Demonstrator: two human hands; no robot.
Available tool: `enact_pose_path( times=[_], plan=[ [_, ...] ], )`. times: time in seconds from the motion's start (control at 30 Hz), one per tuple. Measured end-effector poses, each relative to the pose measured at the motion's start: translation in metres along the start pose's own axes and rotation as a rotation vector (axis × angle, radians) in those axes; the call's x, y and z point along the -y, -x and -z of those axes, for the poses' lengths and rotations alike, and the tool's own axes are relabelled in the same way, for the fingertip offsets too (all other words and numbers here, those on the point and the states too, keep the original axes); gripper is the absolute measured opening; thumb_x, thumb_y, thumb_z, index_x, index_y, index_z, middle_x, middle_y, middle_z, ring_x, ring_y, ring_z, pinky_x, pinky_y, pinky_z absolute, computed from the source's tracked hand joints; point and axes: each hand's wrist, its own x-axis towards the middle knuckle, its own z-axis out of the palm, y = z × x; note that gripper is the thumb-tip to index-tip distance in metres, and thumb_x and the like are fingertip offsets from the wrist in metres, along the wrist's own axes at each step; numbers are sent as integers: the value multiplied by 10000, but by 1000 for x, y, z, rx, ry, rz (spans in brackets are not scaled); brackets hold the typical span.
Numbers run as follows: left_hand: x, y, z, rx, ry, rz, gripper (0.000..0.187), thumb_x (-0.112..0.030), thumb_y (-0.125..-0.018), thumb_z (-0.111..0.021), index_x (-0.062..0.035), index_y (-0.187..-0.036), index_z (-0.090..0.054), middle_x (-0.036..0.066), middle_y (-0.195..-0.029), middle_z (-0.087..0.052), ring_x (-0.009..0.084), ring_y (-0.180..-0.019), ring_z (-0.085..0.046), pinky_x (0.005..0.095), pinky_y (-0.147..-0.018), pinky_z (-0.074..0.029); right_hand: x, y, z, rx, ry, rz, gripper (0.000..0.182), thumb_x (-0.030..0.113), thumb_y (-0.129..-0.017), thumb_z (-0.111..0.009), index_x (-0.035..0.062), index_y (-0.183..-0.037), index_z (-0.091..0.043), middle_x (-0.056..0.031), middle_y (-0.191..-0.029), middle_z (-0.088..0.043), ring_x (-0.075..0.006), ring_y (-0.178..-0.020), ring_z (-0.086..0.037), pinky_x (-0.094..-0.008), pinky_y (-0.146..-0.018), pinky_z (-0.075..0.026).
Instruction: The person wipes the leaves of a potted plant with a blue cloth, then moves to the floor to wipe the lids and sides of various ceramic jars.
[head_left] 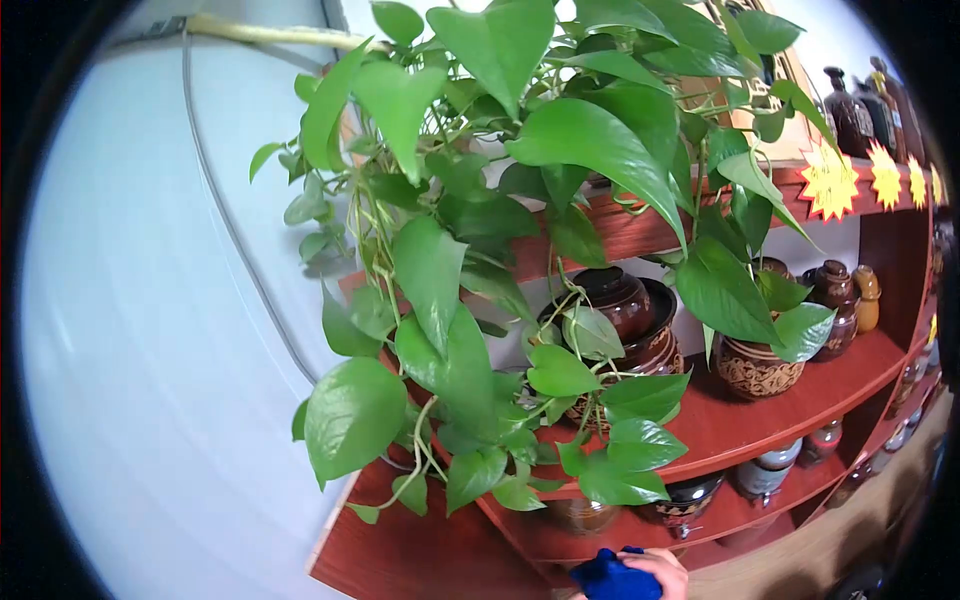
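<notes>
At the bottom edge my right hand [661, 571] is closed round a bunched dark blue cloth [612, 578]. Its fingers curl over the cloth's right side, and the wrist is cut off by the frame. A sliver of skin shows at the cloth's lower left, too little to tell whether it belongs to my left hand. Just above the hand is the lower part of a red-brown wooden shelf unit [800, 425]. A large trailing plant with broad green leaves [440, 370] hangs over the shelf's left end, apart from the cloth.
Dark glazed jars [612, 300] and a carved-pattern pot [760, 368] stand on the middle shelf. Below are several jars with taps [768, 470]. Dark bottles [848, 112] line the top, above yellow starburst price tags [828, 182]. A pale wall [150, 330] with a grey cable is at left.
</notes>
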Motion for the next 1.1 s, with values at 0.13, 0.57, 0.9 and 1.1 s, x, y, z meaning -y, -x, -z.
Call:
enact_pose_path(
  times=[0.13, 0.57, 0.9, 1.1],
  plan=[
    [14, -11, -9, -263, 244, -163, 543, -111, -786, -691, 6, -1254, -440, 120, -1140, -560, 158, -1007, -570, 312, -891, -445, 0, 3, -19, 260, 146, 112, 654, 180, -619, -696, 39, -1226, -497, -154, -1290, -468, -333, -1180, -399, -483, -976, -295],
    [-76, 1, 44, -432, -519, -459, 478, -80, -664, -748, 23, -1090, -556, 153, -993, -632, 270, -860, -637, 369, -788, -504, -5, -29, -61, 231, -307, 269, 594, 328, -819, -647, -13, -1216, -366, -209, -1189, -456, -275, -1111, -446, -392, -941, -358],
    [-215, -41, 76, -589, -48, -866, 391, -288, -795, -687, 10, -1000, -538, 168, -1031, -526, 289, -956, -525, 392, -837, -440, 69, -166, 20, 168, -615, 223, 689, 209, -725, -718, -39, -1282, -397, -193, -1275, -469, -296, -1176, -461, -405, -1017, -326],
    [-214, -108, 93, -254, 345, -551, 432, -181, -911, -490, 21, -1278, -385, 211, -1296, -451, 323, -1204, -450, 398, -1032, -330, 108, -183, 41, -71, -681, -76, 730, 155, -721, -716, -45, -1313, -338, -187, -1264, -476, -284, -1178, -465, -394, -1015, -332]
  ],
)
